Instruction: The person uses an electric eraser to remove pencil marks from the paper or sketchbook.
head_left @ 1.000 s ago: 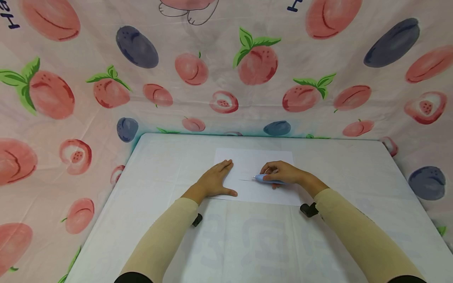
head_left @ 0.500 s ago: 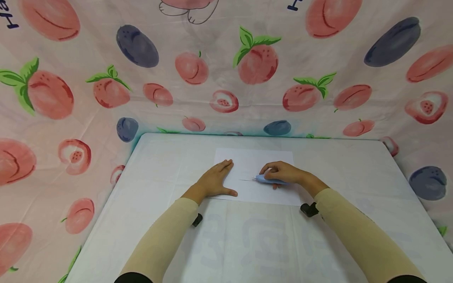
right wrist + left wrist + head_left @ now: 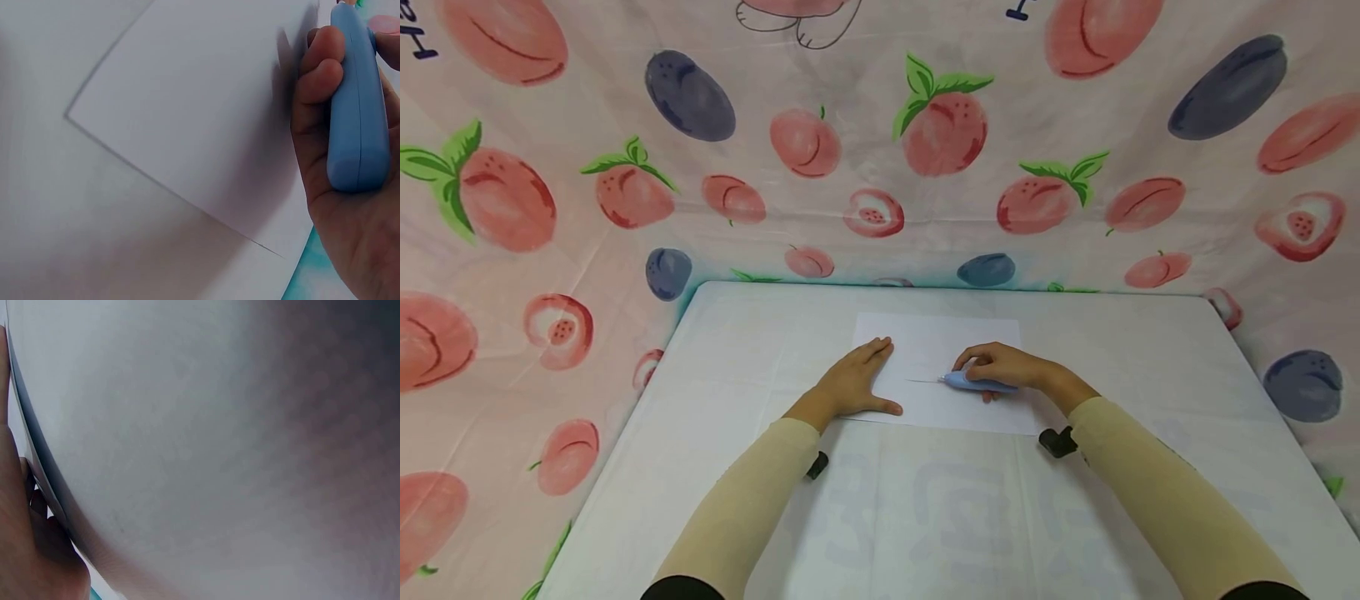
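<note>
A sheet of white paper (image 3: 925,333) lies on the table, with a thin dark line (image 3: 921,381) on it. My left hand (image 3: 853,383) rests on the left part of the paper, fingers straight and thumb spread; the left wrist view catches only part of this hand (image 3: 31,544). On the paper's right side, my right hand (image 3: 1003,367) grips a thick light-blue pen-shaped tool (image 3: 977,383). Its narrow pale tip is at the right end of the line. In the right wrist view, curled fingers (image 3: 322,81) wrap the blue tool (image 3: 358,119), whose exact kind I cannot tell.
The white-covered table (image 3: 760,333) reaches back to a fruit-printed cloth (image 3: 865,150), which hangs behind it and at both sides. Small black devices, one at the left wrist (image 3: 817,465) and another at the right wrist (image 3: 1057,442), hang under the sleeves.
My right hand has shifted slightly to the right with the blue tool, and the tip has moved right along the line. My left hand stays in place on the paper.
</note>
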A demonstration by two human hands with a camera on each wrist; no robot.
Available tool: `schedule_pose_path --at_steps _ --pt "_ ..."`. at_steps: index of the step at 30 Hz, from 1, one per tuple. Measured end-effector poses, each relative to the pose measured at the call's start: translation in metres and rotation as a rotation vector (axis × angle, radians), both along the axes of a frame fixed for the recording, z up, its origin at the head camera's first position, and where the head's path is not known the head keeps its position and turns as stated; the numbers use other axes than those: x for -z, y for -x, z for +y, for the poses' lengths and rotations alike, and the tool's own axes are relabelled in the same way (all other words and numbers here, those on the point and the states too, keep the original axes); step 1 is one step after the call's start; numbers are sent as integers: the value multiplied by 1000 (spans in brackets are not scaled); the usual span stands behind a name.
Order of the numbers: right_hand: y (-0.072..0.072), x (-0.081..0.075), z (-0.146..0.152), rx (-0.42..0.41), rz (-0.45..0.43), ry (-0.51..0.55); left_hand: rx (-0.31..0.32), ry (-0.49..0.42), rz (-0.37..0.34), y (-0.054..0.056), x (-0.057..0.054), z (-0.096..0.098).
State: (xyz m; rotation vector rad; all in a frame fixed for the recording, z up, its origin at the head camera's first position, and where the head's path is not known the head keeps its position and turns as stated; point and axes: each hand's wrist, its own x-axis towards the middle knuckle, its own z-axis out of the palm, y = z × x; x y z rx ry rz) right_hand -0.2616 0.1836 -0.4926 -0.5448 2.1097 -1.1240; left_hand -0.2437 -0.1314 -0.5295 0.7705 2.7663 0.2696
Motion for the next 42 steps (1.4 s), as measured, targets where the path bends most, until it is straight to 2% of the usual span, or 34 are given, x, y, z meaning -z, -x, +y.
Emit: schedule_pose_path --at_steps 8,18,29,42 --pt "1 -2 1 -27 -55 -42 -2 -4 -7 -1 -2 0" --pt "3 -15 -1 -35 -126 -86 6 -6 -1 0 -2 0" --pt "7 -11 -4 -21 -190 -123 7 -14 -6 -1 -4 -1" --pt "7 -12 -4 -40 -161 -109 8 1 -7 -1 -6 0"
